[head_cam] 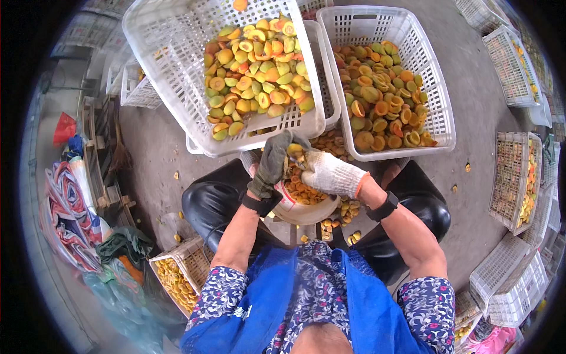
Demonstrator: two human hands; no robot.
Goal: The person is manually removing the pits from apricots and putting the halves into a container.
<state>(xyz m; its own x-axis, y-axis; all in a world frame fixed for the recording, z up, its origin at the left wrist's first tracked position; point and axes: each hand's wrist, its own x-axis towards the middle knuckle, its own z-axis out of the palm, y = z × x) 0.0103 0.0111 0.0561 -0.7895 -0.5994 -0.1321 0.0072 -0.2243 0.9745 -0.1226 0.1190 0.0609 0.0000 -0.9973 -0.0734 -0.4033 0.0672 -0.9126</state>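
Note:
My left hand [275,161], in a dark grey-green work glove, grips a yellow peach or apricot half [295,150] between thumb and fingers. A white knitted glove with an orange cuff covers my right hand [329,172]. It holds a small metal tool [301,164] against the fruit; most of the tool is hidden in the fist. Below both hands, between my knees, a white bucket [309,213] holds orange-brown fruit scraps [305,190]. In front, a tilted white plastic crate [170,84] contains halved fruit [256,75], some with stones showing. Hollowed halves [380,97] fill part of the right crate [442,110].
Crates of fruit [515,181] line the right side, near nested white crates [499,270]. To the left are a wooden pallet [99,155], a broom [119,150], striped sacking [70,212] and a fruit crate [188,261]. Fruit pieces [349,210] litter the concrete floor [150,146].

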